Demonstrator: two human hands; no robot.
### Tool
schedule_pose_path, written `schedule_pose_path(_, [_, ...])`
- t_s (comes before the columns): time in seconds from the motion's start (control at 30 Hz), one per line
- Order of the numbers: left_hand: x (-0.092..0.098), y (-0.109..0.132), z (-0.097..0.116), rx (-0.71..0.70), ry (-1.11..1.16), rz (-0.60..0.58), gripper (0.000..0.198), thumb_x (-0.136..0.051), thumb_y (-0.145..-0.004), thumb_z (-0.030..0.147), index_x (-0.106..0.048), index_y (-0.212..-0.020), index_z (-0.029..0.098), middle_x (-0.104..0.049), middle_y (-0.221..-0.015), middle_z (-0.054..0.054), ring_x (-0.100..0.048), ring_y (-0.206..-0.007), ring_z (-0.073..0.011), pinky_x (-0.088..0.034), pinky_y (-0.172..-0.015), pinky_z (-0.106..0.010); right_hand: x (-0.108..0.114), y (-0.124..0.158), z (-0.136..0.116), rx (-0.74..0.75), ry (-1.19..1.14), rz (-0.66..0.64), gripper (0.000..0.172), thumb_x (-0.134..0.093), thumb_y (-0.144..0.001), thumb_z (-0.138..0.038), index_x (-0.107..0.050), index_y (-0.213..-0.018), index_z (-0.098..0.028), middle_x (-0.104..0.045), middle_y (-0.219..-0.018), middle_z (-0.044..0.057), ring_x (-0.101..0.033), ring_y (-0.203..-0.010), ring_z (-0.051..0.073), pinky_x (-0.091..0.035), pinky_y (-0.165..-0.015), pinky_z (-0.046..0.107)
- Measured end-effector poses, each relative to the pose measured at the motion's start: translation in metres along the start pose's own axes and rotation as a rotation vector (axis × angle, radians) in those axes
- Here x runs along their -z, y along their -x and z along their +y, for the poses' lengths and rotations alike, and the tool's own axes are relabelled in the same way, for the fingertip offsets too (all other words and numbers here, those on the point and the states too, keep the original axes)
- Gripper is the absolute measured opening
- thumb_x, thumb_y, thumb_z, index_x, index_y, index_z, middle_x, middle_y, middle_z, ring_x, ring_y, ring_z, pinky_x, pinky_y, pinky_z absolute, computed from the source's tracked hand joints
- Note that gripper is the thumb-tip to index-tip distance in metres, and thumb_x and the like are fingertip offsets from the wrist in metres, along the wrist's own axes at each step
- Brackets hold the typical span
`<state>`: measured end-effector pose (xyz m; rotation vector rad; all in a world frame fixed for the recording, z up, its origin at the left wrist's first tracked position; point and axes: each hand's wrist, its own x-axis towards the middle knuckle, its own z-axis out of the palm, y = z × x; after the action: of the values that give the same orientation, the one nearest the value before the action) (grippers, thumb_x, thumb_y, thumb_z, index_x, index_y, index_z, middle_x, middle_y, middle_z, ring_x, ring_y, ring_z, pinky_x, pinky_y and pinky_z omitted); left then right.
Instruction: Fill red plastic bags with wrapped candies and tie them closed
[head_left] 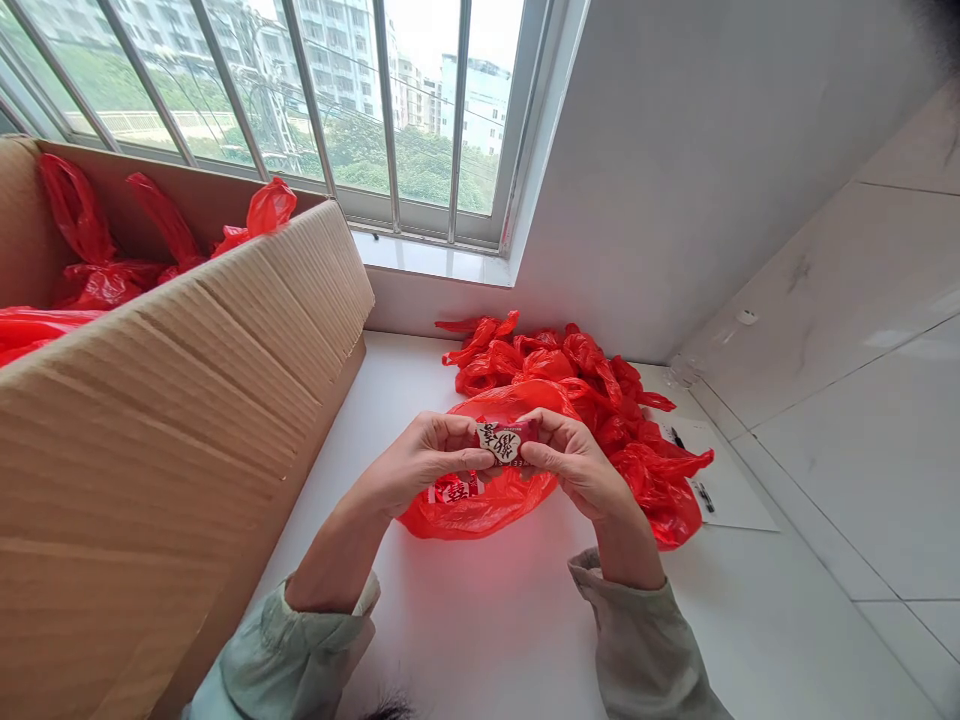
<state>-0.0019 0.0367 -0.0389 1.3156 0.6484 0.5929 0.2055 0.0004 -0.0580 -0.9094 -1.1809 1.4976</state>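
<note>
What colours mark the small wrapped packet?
The packet is dark red, cream patch, black characters; best in head view.

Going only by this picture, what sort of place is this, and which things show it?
Probably an upper-floor room indoors, perhaps in a home or small workplace: the barred window looks out over treetops and buildings, and there is tiling on the right.

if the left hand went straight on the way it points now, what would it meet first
Beyond the small red packet it pinches, the left hand would likely meet the right hand, gripping the packet's other end; depth is unclear.
</note>
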Motion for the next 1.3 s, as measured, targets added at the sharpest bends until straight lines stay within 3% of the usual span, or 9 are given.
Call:
schedule_pose_path(0.2, [-0.004, 0.001, 0.001, -0.074, -0.121, 0.033, 0.021, -0.069, -0.084, 0.038, -0.069, -0.087, 0.018, -0.066, -0.083, -0.002, -0.057, -0.075, -0.0138, -0.046, -0.067, -0.023, 0.003, -0.001, 0.001, 0.056, 0.109, 0.087, 0.017, -0.076, -0.077, -0.03, -0.071, -0.09, -0.02, -0.069, -0.084, 0.0, -0.059, -0.073, 0.01, -0.048, -0.063, 0.02])
schedule_pose_path(0.43, [-0.006, -0.002, -0.006, -0.067, -0.238, 0.108, 0.022, -0.067, -0.083, 0.04, -0.067, -0.086, 0.019, -0.065, -0.08, -0.002, -0.06, -0.074, -0.0163, -0.047, -0.066, -0.026, -0.002, 0.0, -0.001, 0.045, 0.195, -0.003, 0.017, -0.073, -0.08, -0.031, -0.073, -0.093, -0.02, -0.072, -0.088, 0.001, -0.064, -0.082, 0.015, -0.051, -0.076, 0.027])
schedule_pose_path(0.6, [-0.014, -0.005, -0.012, -0.075, -0.175, 0.086, 0.012, -0.068, -0.08, 0.026, -0.059, -0.077, 0.019, -0.057, -0.072, 0.003, -0.056, -0.067, -0.0127, -0.047, -0.063, -0.025, -0.005, -0.003, 0.004, 0.111, 0.168, 0.14, 0.02, -0.078, -0.075, -0.031, -0.072, -0.092, -0.022, -0.071, -0.078, -0.001, -0.063, -0.072, 0.014, -0.051, -0.069, 0.026])
schedule_pose_path(0.7, [-0.025, -0.008, -0.013, -0.084, -0.129, 0.081, 0.018, -0.068, -0.077, 0.018, -0.052, -0.071, 0.019, -0.05, -0.068, 0.005, -0.051, -0.064, -0.0101, -0.048, -0.063, -0.023, -0.007, -0.004, 0.007, 0.162, 0.143, 0.186, 0.018, -0.077, -0.077, -0.033, -0.071, -0.09, -0.021, -0.067, -0.07, -0.002, -0.06, -0.064, 0.011, -0.049, -0.063, 0.023])
schedule_pose_path(0.83, [-0.033, -0.012, -0.013, -0.09, -0.069, 0.095, 0.016, -0.069, -0.077, 0.022, -0.053, -0.077, 0.019, -0.05, -0.068, 0.005, -0.052, -0.064, -0.0108, -0.049, -0.063, -0.024, -0.008, -0.003, 0.006, 0.189, 0.137, 0.157, 0.019, -0.073, -0.081, -0.037, -0.069, -0.093, -0.023, -0.065, -0.076, -0.002, -0.059, -0.069, 0.01, -0.049, -0.066, 0.022])
schedule_pose_path(1.03, [-0.025, -0.017, -0.018, -0.166, 0.034, 0.31, 0.028, -0.079, -0.071, 0.03, -0.055, -0.077, 0.018, -0.056, -0.073, 0.003, -0.055, -0.067, -0.012, -0.046, -0.059, -0.021, -0.005, -0.002, 0.005, 0.097, 0.298, 0.079, 0.033, -0.079, -0.074, -0.036, -0.068, -0.103, -0.024, -0.068, -0.092, 0.002, -0.063, -0.088, 0.017, -0.053, -0.079, 0.03])
schedule_pose_path(1.2, [-0.028, -0.018, -0.018, -0.154, 0.067, 0.3, 0.028, -0.077, -0.075, 0.032, -0.062, -0.095, 0.02, -0.062, -0.078, 0.003, -0.059, -0.072, -0.0125, -0.05, -0.067, -0.023, -0.008, -0.002, 0.003, 0.094, 0.183, 0.065, 0.019, -0.077, -0.075, -0.032, -0.069, -0.088, -0.021, -0.07, -0.083, 0.0, -0.065, -0.078, 0.015, -0.054, -0.076, 0.029])
schedule_pose_path(1.3, [-0.025, -0.015, -0.012, -0.13, 0.09, 0.254, 0.027, -0.076, -0.077, 0.035, -0.063, -0.094, 0.019, -0.065, -0.079, 0.002, -0.062, -0.069, -0.0128, -0.052, -0.066, -0.024, -0.005, -0.002, 0.002, 0.12, 0.224, 0.09, 0.014, -0.074, -0.078, -0.031, -0.07, -0.088, -0.021, -0.07, -0.082, -0.001, -0.064, -0.076, 0.014, -0.052, -0.073, 0.027])
